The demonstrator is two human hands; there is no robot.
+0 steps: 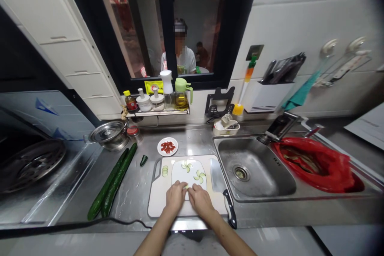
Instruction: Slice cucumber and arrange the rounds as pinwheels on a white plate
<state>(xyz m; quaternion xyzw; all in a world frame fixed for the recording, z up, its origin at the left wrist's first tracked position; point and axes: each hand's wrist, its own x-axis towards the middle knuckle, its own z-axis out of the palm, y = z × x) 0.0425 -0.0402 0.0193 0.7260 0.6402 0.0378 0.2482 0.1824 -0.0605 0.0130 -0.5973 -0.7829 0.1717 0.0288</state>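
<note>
My left hand (175,197) and my right hand (200,200) meet over the near part of a white plate (176,168), fingers pinched together. Between their fingertips shows a small pale-green cucumber slice (186,187), mostly hidden. Farther up the plate, cucumber slices lie in two pinwheel shapes, one pinwheel (187,166) at the top and another pinwheel (199,176) at right. The plate rests on a cutting board (159,204). A short row of cucumber slices (165,171) lies on the board's left, and a kitchen knife (217,176) along its right.
Two whole cucumbers (115,182) and a cut cucumber end (143,160) lie left. Behind the board sits a dish of red bits (167,147). A sink (255,168) and red bag (318,164) are right. Someone (187,60) appears in the window.
</note>
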